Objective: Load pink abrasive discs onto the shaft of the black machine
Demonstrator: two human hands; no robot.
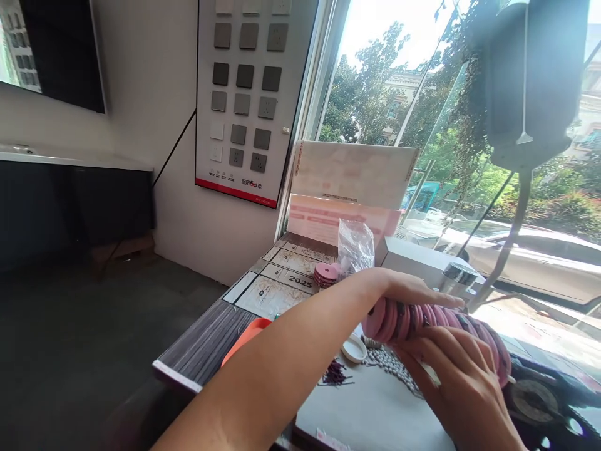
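A long row of pink discs (439,316), stacked face to face with dark bits between them, lies sideways across my two hands. My left hand (417,289) reaches over from the left and rests along the far upper side of the row, its fingers partly hidden. From the near side, my right hand (462,369) curls its fingers round the row, thumb below. Under the hands are a grey-white bead string (394,371), a round white lid (354,349) and a bunch of dark purple strips (335,373). A short pile of similar pink spools (325,274) stands farther back.
A clear plastic bag (355,244) stands by the spools. Behind it are a white box (417,260) and a large pale board (352,172) against the window. An orange tray-like piece (246,338) is partly behind my left forearm. Dark machinery (535,398) sits at right.
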